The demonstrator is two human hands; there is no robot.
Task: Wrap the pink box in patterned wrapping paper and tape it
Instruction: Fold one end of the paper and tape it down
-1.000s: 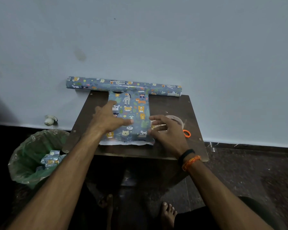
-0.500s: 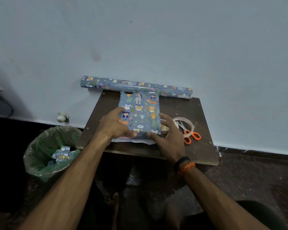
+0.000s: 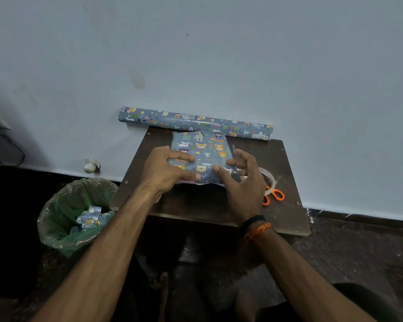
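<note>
The box, covered in blue animal-patterned wrapping paper (image 3: 203, 149), lies on a small dark table (image 3: 286, 212). A thin pink edge of the box (image 3: 186, 181) and a strip of the paper's white underside show along the near end. My left hand (image 3: 165, 168) holds the box's near-left part, fingers over the top and thumb along the near edge. My right hand (image 3: 242, 180) holds the near-right corner, thumb on top and fingers curled beside the right side. The paper roll (image 3: 196, 120) lies along the wall behind.
A clear tape roll (image 3: 269, 176) and orange-handled scissors (image 3: 276, 195) lie on the table right of my right hand. A green-lined bin (image 3: 63, 212) with paper scraps stands on the floor at the left. A small white object (image 3: 91, 165) sits by the wall.
Both hands slid toward the near end of the wrapped box; my right hand moved off the table onto the box's near-right corner. The camera shifted a little.
</note>
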